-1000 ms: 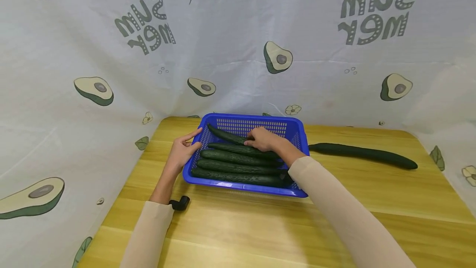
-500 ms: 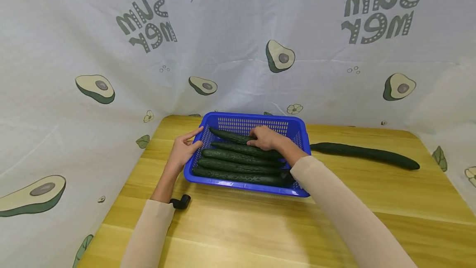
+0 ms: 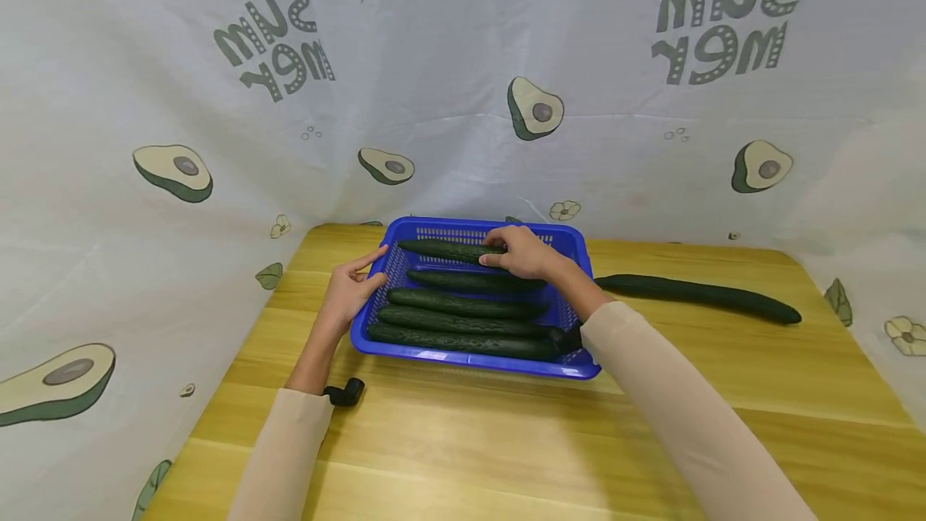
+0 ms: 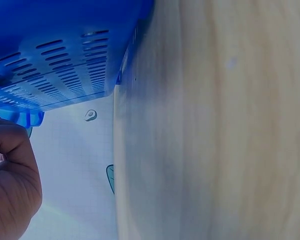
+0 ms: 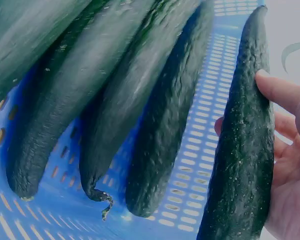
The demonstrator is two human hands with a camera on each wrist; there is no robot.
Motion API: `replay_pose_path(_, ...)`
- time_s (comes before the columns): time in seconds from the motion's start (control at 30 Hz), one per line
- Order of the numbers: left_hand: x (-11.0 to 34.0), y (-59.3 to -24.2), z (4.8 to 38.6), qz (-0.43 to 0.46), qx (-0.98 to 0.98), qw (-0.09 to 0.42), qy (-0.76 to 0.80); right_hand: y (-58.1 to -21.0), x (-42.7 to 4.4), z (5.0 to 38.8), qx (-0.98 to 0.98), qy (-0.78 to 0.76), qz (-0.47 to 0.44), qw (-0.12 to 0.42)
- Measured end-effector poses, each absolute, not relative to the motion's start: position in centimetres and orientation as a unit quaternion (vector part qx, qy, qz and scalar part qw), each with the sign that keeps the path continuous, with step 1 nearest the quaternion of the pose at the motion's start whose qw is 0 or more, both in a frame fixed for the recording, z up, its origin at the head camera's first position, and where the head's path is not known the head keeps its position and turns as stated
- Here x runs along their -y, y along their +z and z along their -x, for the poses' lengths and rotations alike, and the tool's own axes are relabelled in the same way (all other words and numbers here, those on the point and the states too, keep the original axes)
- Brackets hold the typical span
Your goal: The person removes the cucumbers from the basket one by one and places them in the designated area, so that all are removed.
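A wood-grained desk is standing against a pale avocado-print cloth; a blue basket is sitting by its far edge, left of the middle, and a loose cucumber is lying towards the far right corner. The right wrist view is showing a withered, curled stem that the head view is not making out. The right hand is clamping the held cucumber, dark green and bumpy, at the basket's far side, beyond four others. The left hand is touching the left rim, thumb and index finger apart.
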State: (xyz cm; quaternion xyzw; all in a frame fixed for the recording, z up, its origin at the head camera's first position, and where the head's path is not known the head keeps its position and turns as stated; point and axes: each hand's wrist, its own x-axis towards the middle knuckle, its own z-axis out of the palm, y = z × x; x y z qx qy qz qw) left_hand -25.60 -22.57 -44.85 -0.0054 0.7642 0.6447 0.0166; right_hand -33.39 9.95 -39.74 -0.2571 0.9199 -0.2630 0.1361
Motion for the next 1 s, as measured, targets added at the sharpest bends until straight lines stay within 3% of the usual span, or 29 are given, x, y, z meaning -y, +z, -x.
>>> replay_pose_path(0.47, 22.8, -45.2, 25.6, 0.000, -0.764, 0.010, 0.645, -36.8, -11.6, 31.5, -0.905, -0.299, 0.292, 0.079)
replay_pose_path(1.0, 22.7, -44.8, 25.5, -0.002, -0.757, 0.021, 0.653, -35.4, -17.2, 29.3, -0.902, -0.315, 0.290, 0.056)
